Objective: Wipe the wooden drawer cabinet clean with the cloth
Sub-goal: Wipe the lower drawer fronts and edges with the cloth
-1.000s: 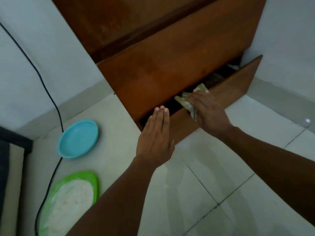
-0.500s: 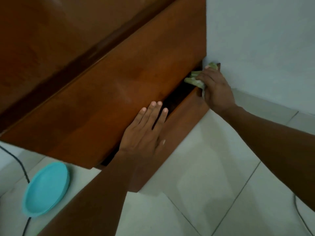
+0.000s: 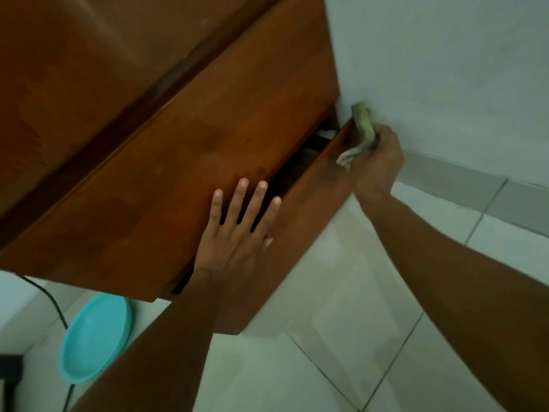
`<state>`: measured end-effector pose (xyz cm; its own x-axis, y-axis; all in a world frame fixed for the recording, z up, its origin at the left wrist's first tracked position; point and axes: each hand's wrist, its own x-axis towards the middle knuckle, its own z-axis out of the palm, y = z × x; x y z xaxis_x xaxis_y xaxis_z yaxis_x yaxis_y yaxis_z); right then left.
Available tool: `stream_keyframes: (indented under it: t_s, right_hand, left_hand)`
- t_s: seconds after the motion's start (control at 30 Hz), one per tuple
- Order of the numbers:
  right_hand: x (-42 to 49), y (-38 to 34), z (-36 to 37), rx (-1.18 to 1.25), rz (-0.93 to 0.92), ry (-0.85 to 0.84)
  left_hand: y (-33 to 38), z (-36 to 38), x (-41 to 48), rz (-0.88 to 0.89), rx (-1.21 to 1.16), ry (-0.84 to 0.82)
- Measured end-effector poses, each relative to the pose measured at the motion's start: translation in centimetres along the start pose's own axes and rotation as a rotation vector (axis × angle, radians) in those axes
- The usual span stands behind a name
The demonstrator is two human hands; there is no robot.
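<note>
The brown wooden drawer cabinet [image 3: 184,162] fills the upper left of the head view. Its lowest drawer [image 3: 309,209] stands pulled out a little, with a dark gap above its front. My right hand [image 3: 375,157] grips a crumpled pale green cloth [image 3: 364,126] at the drawer front's far right end, beside the white wall. My left hand [image 3: 237,236] lies flat with straight, spread fingers across the gap, on the drawer front's top edge and the panel above it.
A turquoise plate [image 3: 95,337] lies on the tiled floor [image 3: 341,337] under the cabinet's left corner, with a black cable [image 3: 56,307] running past it. The white wall [image 3: 445,69] meets the cabinet's right side.
My right hand has slid the cloth along the drawer's top edge to its far right end by the wall. My left hand came down flat onto the drawer front. The view swung right.
</note>
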<state>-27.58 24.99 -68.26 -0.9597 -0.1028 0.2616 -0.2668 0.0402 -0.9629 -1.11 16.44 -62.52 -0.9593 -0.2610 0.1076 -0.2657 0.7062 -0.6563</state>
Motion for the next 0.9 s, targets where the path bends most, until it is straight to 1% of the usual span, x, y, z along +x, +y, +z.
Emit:
stream_keyframes:
  t_s: [0.07, 0.13, 0.27, 0.4, 0.5, 0.53, 0.6, 0.63, 0.7, 0.8, 0.83, 0.9]
  right_hand:
    - [-3.0, -1.2, 0.2, 0.077, 0.19, -0.009]
    - [-6.2, -2.3, 0.5, 0.094, 0.295, -0.026]
    - [-12.0, -2.7, 0.5, 0.112, 0.378, -0.126]
    - [-14.5, -1.6, -0.6, 0.179, 0.449, -0.231]
    - [-14.8, -0.3, -0.7, 0.176, 0.459, -0.237]
    - [-14.9, -0.4, -0.6, 0.172, 0.469, -0.232]
    - [-16.0, -1.3, 0.2, 0.183, 0.452, -0.213]
    - [-17.3, -2.2, 0.9, 0.195, 0.416, -0.192]
    - [-21.2, -4.0, 2.8, 0.231, 0.316, -0.177]
    - [-28.2, -6.4, 5.9, 0.306, 0.172, -0.322]
    - [-29.7, -6.5, 6.8, 0.303, 0.103, -0.361]
    - [-30.7, -5.8, 8.4, 0.258, -0.003, -0.401]
  left_hand:
    - [0.1, -0.1, -0.1, -0.009, 0.01, 0.0]
    - [0.3, -0.4, -0.2, -0.028, 0.01, -0.003]
    - [0.4, -0.8, -0.3, -0.052, 0.056, -0.004]
    - [-0.9, -0.8, 0.0, -0.064, 0.118, -0.009]
    - [-1.3, -0.9, 0.5, -0.044, 0.252, -0.036]
    - [-1.4, -1.0, 0.6, -0.036, 0.262, -0.042]
    - [-2.8, -1.6, 0.8, -0.005, 0.215, -0.017]
    - [-3.9, -2.2, 0.8, 0.021, 0.215, -0.003]
    - [-6.3, -4.0, 0.5, 0.076, 0.312, -0.034]
    - [-7.7, -6.2, 0.1, 0.147, 0.51, -0.126]
    - [-7.6, -6.5, -0.1, 0.169, 0.54, -0.142]
    - [-7.5, -6.2, -0.5, 0.204, 0.522, -0.14]
